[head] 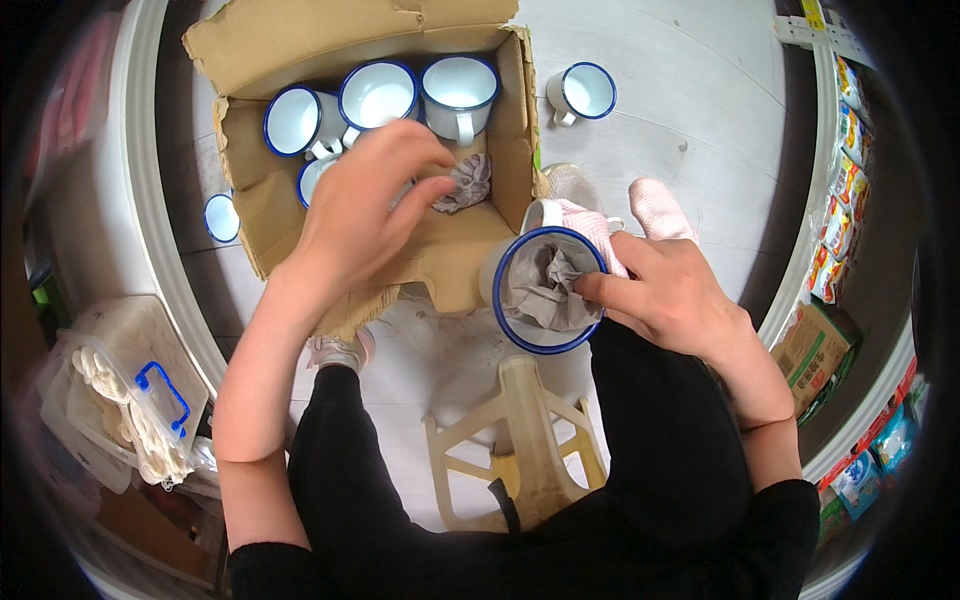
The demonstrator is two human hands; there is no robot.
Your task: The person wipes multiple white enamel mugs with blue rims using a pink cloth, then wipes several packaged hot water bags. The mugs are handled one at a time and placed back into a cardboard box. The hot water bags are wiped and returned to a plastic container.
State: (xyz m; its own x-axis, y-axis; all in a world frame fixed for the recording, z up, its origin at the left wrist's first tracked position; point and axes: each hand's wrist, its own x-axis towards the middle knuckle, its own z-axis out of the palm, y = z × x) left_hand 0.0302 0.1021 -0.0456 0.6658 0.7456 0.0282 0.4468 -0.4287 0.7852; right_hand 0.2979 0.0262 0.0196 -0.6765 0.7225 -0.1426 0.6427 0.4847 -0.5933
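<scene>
My right hand (670, 291) grips a white enamel mug (491, 276) with a blue rim, thumb at its rim. Crumpled grey-brown paper (551, 296) fills much of its inside, and a pink textured cloth (589, 225) is bunched between hand and mug. Over an open cardboard box (442, 262) hovers my left hand (356, 199), slightly blurred, fingers and thumb apart with nothing between them. Several enamel mugs sit in the box, among them one at the back right (459, 90) and one at the left (292, 120). Beside them lies a wad of crumpled paper (471, 184).
On the floor are a small enamel mug (585, 91) right of the box and another (222, 218) left of it. A plastic stool (525, 420) stands between my legs. Shelves with packets (847, 180) line the right; a clear plastic bin (142, 337) is at the left.
</scene>
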